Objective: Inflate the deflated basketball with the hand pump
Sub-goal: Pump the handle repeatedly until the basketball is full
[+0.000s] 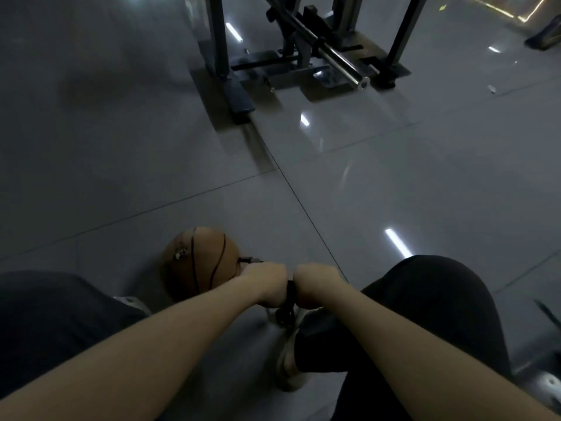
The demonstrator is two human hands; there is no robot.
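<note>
Orange-brown rubber with black seams, that's the basketball (200, 262), and it's sitting on the grey tiled floor (121, 177) between the person's legs, just left of the hands. I'm guessing it's light and still a bit squashy. The skin looks grippy, so it shouldn't be sliding much, but it could be rolling if the hose (250, 259) tugs on it. The hose is running off its right side, so I'd be bracing the ball with a leg, not holding it.

Next over, the left hand (267, 282) is curling into a fist round the top of the pump (290, 294). Only a short black bit of the pump is showing between the two fists. The right hand (315, 284) is doing the same, knuckles up, nearly touching the left.

The pump should be stiff and light. The handle is the place to be grabbing it, which both hands seem to be doing. The base is hidden, so I can't tell if the shoe (288, 360) is pinning it.

Count: one basketball, one pump, one hose, two hands.
</note>
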